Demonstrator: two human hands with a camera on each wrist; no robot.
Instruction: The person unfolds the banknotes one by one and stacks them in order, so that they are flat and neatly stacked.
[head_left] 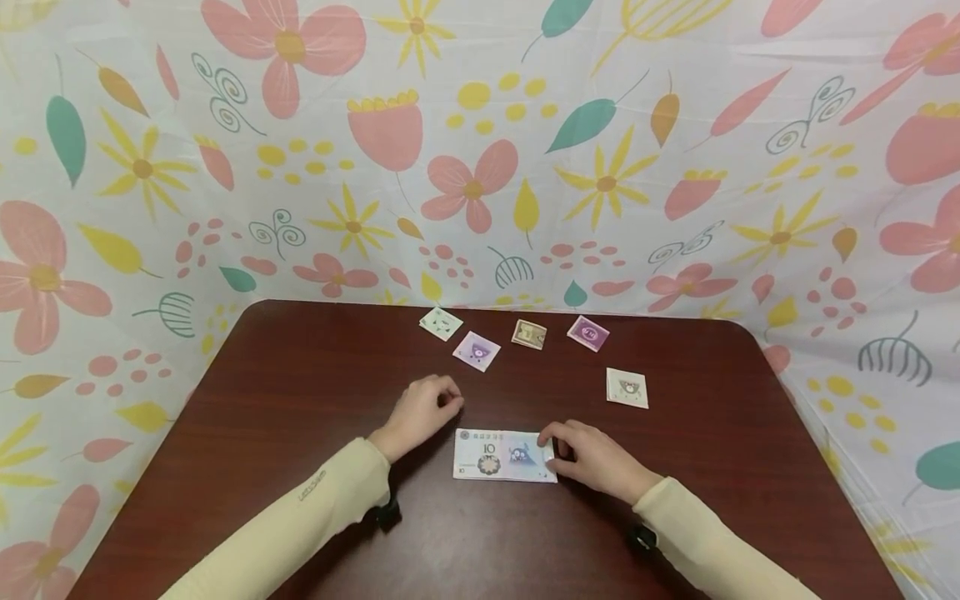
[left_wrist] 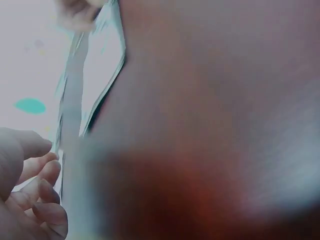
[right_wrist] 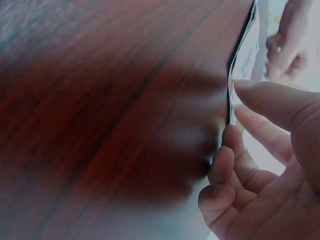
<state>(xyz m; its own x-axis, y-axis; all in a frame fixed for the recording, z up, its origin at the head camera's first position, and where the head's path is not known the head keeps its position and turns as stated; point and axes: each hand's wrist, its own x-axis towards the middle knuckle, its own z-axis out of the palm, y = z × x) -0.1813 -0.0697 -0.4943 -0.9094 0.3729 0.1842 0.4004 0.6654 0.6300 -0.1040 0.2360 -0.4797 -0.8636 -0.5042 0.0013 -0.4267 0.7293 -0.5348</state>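
A play banknote [head_left: 471, 448] printed with a 10 and a blue cartoon figure lies flat on the table in front of me, long side across. My right hand [head_left: 596, 458] holds its right end, thumb and index finger at the paper. In the right wrist view, the thumb and fingers of that hand [right_wrist: 270, 175] meet the thin edge of the note [right_wrist: 245, 55]. Left of the note, near its upper left corner, my left hand [head_left: 420, 412] hovers with loosely curled fingers and nothing in them. The left wrist view shows those fingers [left_wrist: 47, 187] apart from the note [left_wrist: 105, 55].
Several folded notes lie toward the back of the dark red table [head_left: 300, 375]: a greenish one [head_left: 441, 323], a light purple one [head_left: 477, 351], a brown one [head_left: 529, 334], a deep purple one [head_left: 588, 333] and a whitish one [head_left: 627, 388]. Behind hangs a flowered cloth [head_left: 465, 250].
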